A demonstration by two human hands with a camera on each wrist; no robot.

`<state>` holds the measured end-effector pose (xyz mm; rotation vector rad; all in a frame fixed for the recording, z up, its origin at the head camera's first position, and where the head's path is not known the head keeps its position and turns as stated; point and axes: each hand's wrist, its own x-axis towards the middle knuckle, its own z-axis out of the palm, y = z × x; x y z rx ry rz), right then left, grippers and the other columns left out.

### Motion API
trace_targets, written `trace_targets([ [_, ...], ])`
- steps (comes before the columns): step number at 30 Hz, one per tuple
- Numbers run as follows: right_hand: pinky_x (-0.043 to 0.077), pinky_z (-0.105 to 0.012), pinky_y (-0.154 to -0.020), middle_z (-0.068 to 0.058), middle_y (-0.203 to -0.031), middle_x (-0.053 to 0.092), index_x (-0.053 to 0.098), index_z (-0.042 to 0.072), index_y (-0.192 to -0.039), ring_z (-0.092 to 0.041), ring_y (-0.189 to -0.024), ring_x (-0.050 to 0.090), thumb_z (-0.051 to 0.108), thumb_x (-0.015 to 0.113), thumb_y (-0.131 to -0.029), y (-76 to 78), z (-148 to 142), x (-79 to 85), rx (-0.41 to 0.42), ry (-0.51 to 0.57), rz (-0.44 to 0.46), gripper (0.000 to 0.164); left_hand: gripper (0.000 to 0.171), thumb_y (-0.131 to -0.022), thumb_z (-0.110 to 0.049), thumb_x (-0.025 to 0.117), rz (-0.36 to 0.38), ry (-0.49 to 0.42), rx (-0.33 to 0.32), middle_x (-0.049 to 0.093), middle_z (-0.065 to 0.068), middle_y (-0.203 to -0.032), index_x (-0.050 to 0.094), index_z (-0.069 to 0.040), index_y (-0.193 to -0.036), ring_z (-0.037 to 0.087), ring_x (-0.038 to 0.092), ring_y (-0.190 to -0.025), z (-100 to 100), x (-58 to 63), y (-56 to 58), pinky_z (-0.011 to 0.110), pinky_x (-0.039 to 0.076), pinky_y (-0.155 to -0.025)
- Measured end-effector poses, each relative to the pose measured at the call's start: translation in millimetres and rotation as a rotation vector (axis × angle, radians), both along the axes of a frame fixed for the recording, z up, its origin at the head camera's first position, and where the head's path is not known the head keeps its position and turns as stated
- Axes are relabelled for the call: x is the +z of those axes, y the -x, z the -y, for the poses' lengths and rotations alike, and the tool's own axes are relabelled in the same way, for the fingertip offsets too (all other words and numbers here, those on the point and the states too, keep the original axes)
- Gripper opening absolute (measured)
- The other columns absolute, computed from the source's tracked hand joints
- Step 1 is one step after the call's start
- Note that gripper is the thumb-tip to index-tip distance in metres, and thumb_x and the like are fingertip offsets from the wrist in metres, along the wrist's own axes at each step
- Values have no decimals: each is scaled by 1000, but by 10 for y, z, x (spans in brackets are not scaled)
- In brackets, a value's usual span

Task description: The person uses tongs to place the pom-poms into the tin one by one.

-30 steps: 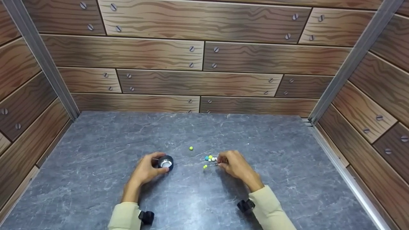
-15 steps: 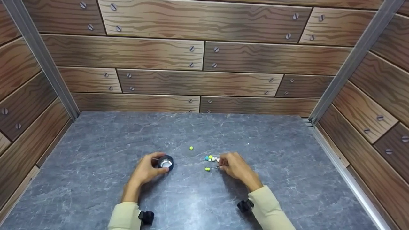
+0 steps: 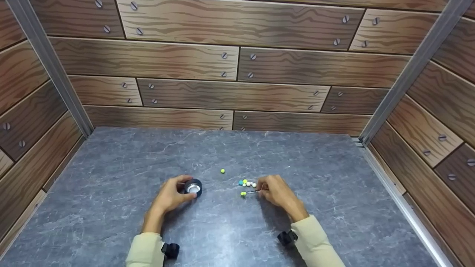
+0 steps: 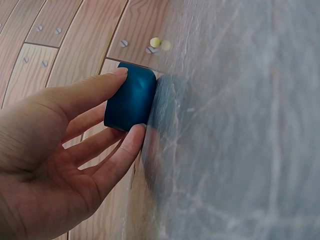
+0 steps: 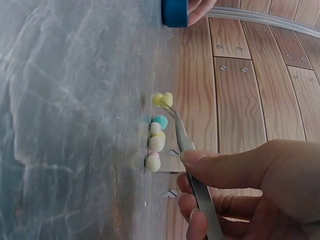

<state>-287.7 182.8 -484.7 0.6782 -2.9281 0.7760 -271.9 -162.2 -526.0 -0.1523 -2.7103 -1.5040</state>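
Note:
My left hand (image 3: 171, 195) grips a small round cup (image 4: 132, 97) by its sides, thumb and fingers spread around it. The cup is blue outside and silvery inside, standing on the table with its opening up. My right hand (image 3: 276, 191) pinches metal tweezers (image 5: 186, 139), angled down and to the left. At the tweezer tips are two yellow-green balls (image 3: 243, 194) side by side, close over the table. Just behind them lies a cluster of small balls, among them a blue ball (image 5: 160, 121), a yellow one and several white balls (image 5: 156, 144).
A lone yellow-green ball (image 3: 222, 171) lies farther back, between the cup and the cluster. The grey marbled table (image 3: 156, 155) is bounded by wood-patterned walls (image 3: 185, 59) at the back and sides, with metal posts (image 3: 63, 85) at the corners.
My right hand has shifted slightly right with the tweezers, and the two yellow-green balls at the tips have moved right too. The left hand and cup have stayed in place.

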Motion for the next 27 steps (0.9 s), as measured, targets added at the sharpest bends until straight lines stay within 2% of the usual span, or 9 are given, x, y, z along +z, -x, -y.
trace_targets([
  [4,45,-27,-57,-6,-69,67,74,4,-81,-11,-62,52,-10,73,-82,-6,-2,3,-7,-18,-33,14,51,-79,-8,88,-6,0,-3,74,16,-122,70,-5,-127,34,71,-112,-4,3,8,52,52,-102],
  [9,49,-34,-58,-3,-66,66,72,6,-79,-15,-62,56,-8,77,-81,-30,-2,-2,-21,-87,-101,15,53,-79,-8,88,-5,-7,-15,74,17,-122,69,-3,-128,35,71,-113,0,4,5,52,53,-101],
  [17,46,-29,-58,-3,-68,67,75,6,-80,-12,-63,53,-6,79,-80,-24,-35,12,5,-58,-18,13,54,-78,-8,89,-17,-8,-18,74,18,-122,69,-1,-129,35,71,-112,-2,6,9,52,53,-101],
  [21,47,-30,-59,-6,-68,68,75,5,-80,-12,-63,54,-7,79,-79,-24,-56,48,8,-58,-14,13,54,-79,-7,88,-12,-10,-11,74,18,-122,69,-2,-129,35,71,-113,-5,-2,15,51,53,-102],
  [27,47,-31,-59,-5,-68,67,75,5,-80,-13,-63,53,-8,75,-80,-19,-12,35,-35,-44,-22,12,53,-79,-8,88,1,-1,-8,74,18,-121,69,-4,-129,35,71,-113,6,-10,8,52,53,-102],
])
